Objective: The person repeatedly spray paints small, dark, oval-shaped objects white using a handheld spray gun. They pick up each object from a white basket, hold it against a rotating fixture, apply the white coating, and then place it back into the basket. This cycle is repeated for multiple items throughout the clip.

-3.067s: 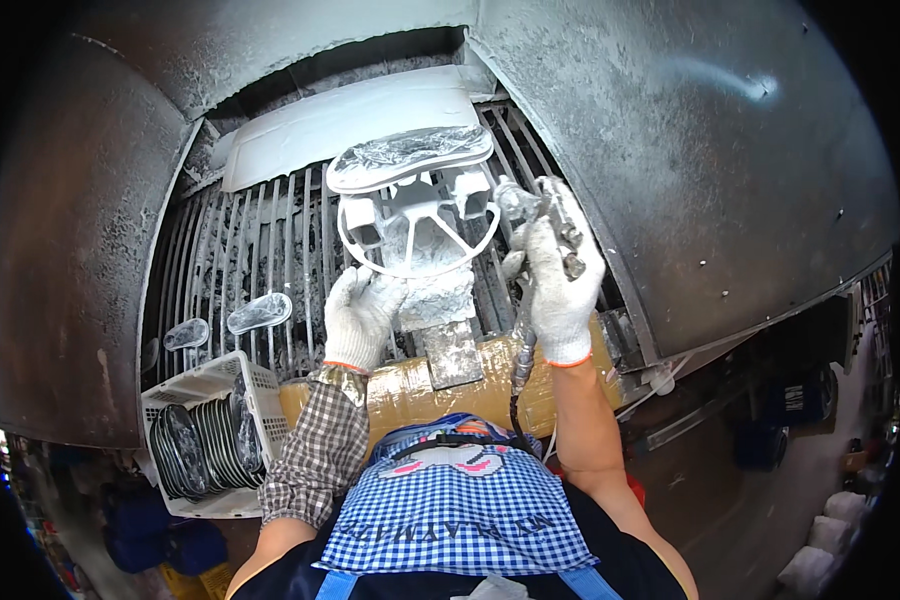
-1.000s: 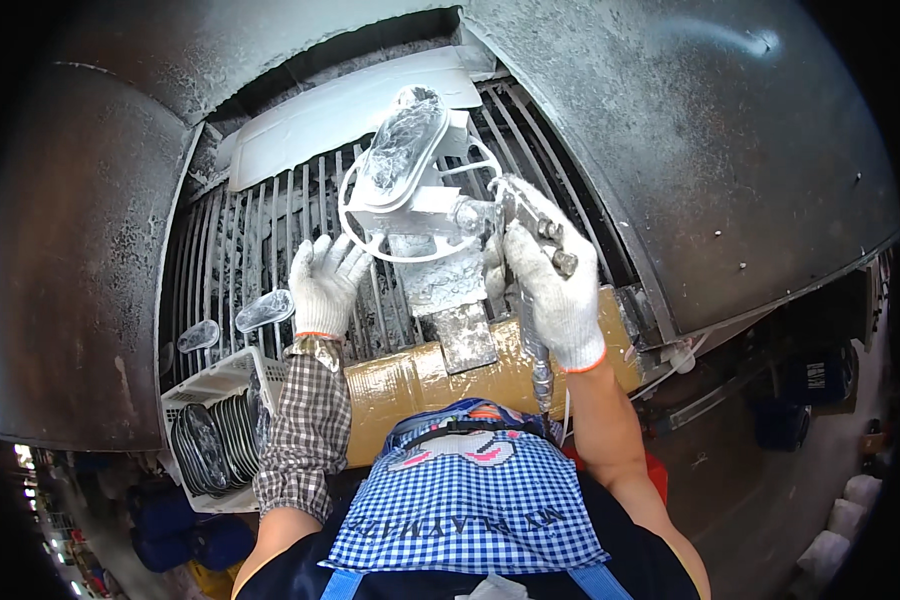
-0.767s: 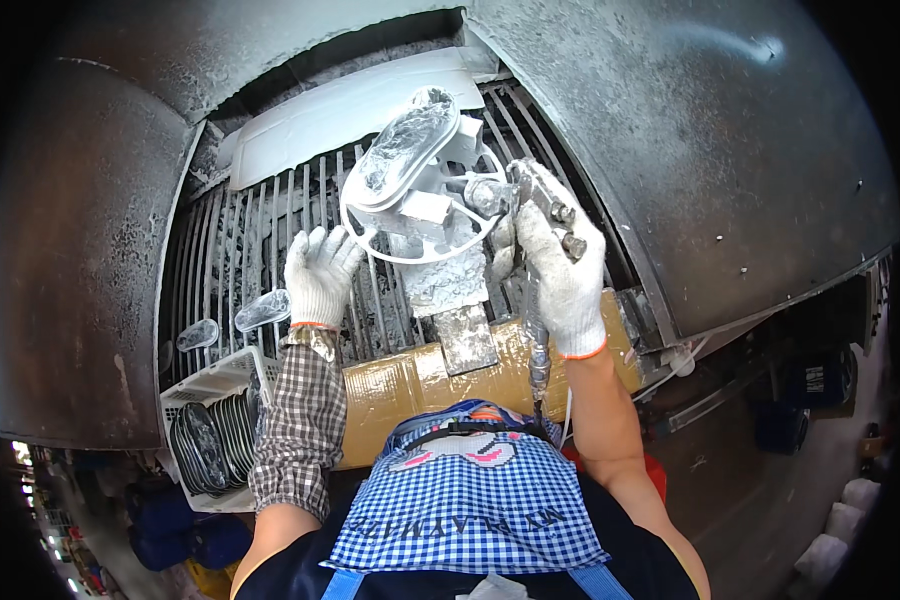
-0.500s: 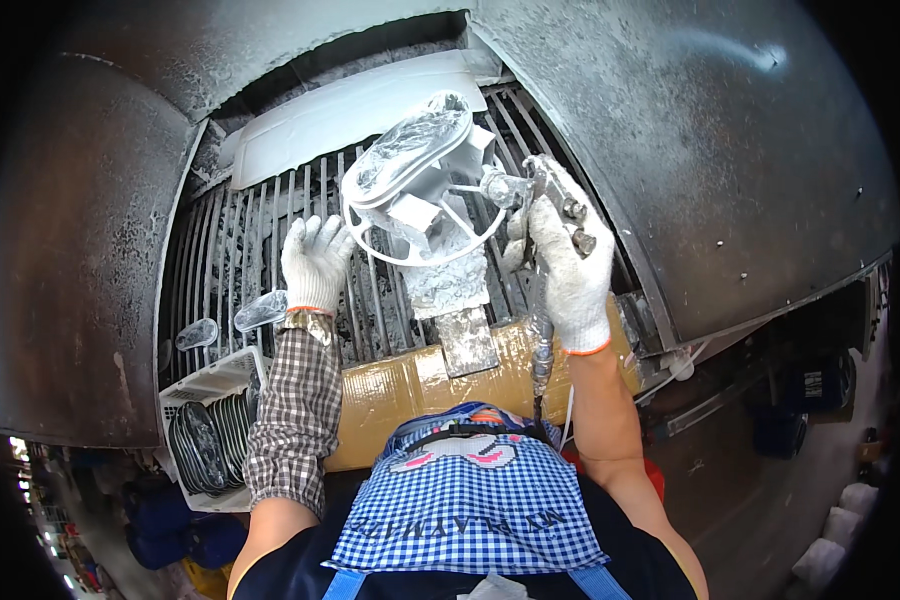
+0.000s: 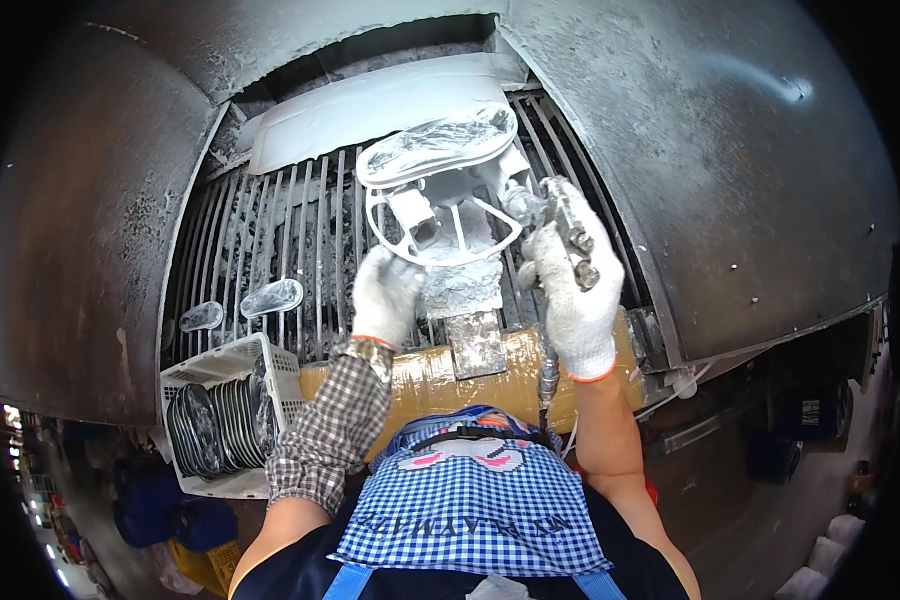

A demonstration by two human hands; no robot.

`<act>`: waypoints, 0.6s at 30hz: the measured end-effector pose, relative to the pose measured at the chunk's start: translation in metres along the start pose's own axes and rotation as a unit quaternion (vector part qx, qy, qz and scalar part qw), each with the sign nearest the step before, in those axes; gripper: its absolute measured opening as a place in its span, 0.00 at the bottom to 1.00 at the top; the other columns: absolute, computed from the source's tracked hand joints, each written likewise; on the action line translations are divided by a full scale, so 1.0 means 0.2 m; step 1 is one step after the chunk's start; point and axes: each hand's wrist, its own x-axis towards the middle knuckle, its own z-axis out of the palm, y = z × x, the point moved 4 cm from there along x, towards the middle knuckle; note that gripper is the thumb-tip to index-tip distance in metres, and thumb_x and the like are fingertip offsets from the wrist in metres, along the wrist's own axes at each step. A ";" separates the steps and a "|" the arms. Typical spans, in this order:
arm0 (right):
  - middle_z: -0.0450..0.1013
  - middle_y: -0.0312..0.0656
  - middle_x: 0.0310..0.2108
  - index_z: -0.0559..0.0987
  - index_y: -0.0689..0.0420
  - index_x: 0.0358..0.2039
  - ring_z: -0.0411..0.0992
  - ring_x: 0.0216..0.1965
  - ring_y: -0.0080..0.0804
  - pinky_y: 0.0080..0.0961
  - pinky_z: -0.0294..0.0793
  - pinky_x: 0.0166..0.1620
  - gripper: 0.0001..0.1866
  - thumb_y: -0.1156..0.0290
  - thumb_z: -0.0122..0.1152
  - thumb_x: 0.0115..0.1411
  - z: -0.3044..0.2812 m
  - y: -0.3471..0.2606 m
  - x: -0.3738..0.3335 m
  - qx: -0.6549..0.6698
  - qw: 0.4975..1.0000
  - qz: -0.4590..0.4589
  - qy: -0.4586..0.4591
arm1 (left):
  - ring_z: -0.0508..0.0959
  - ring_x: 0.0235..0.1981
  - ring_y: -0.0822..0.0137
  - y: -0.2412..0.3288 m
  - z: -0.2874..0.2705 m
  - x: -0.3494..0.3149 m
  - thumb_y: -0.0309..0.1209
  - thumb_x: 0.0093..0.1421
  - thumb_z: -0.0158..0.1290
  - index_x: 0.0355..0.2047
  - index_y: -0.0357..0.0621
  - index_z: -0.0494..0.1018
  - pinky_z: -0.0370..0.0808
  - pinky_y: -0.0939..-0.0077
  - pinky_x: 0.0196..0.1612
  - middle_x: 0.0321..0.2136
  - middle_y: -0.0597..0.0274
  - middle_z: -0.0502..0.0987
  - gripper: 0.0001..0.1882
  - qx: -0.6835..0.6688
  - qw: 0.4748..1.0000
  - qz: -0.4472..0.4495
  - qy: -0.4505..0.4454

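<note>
A spoked white wheel (image 5: 407, 247), like a hand-turned stand, sits over the metal grate. On it rests an elongated oval piece (image 5: 436, 150) with a white rim and clear film over its middle. My left hand (image 5: 387, 298), in a white knit glove, is at the wheel's near-left rim, its fingers bent against it and partly hidden. In my gloved right hand (image 5: 576, 300) is a spray gun (image 5: 582, 268), wrapped by the fingers just right of the wheel. Its nozzle end points left toward the wheel and the oval piece. A hose (image 5: 548, 375) hangs below the gun.
Two small film-covered oval pieces, one at the left (image 5: 202, 316) and one beside it (image 5: 272, 298), lie on the grate (image 5: 310, 215). A white basket (image 5: 288, 375) holds several dark oval pieces upright. Tall metal booth walls (image 5: 740, 180) stand on both sides; a taped brown cardboard roll (image 5: 420, 375) lines the near edge.
My left hand has moved right and in to the wheel's near rim, its fingers now less spread. The wheel and oval piece have turned. My right hand keeps the spray gun beside them.
</note>
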 end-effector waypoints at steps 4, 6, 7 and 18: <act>0.83 0.46 0.48 0.69 0.71 0.69 0.78 0.41 0.21 0.20 0.78 0.44 0.28 0.76 0.61 0.72 0.09 -0.01 -0.01 -0.032 0.998 -0.017 -0.043 | 0.81 0.53 0.50 -0.12 0.05 -0.06 0.39 0.72 0.50 0.55 0.39 0.73 0.79 0.52 0.58 0.51 0.48 0.80 0.19 -0.065 0.995 -0.053 -0.055; 0.80 0.43 0.45 0.68 0.69 0.70 0.77 0.39 0.20 0.19 0.78 0.43 0.29 0.74 0.60 0.72 0.10 0.01 -0.03 -0.021 0.997 -0.018 -0.078 | 0.81 0.54 0.46 -0.12 0.06 -0.07 0.39 0.73 0.49 0.58 0.37 0.71 0.79 0.49 0.60 0.52 0.45 0.80 0.21 -0.082 0.994 -0.051 -0.058; 0.79 0.41 0.44 0.67 0.68 0.71 0.76 0.38 0.19 0.19 0.78 0.42 0.29 0.73 0.60 0.73 0.11 0.02 -0.03 -0.015 0.995 -0.019 -0.094 | 0.81 0.55 0.44 -0.11 0.07 -0.08 0.39 0.73 0.49 0.59 0.36 0.70 0.79 0.47 0.60 0.53 0.44 0.80 0.22 -0.090 0.993 -0.049 -0.060; 0.77 0.45 0.52 0.64 0.64 0.74 0.77 0.44 0.25 0.23 0.81 0.48 0.35 0.63 0.64 0.74 -0.18 0.13 -0.21 0.000 0.996 0.086 -0.033 | 0.81 0.54 0.48 -0.08 0.07 -0.16 0.36 0.73 0.52 0.56 0.36 0.73 0.79 0.53 0.59 0.51 0.45 0.80 0.19 -0.044 0.996 -0.051 -0.053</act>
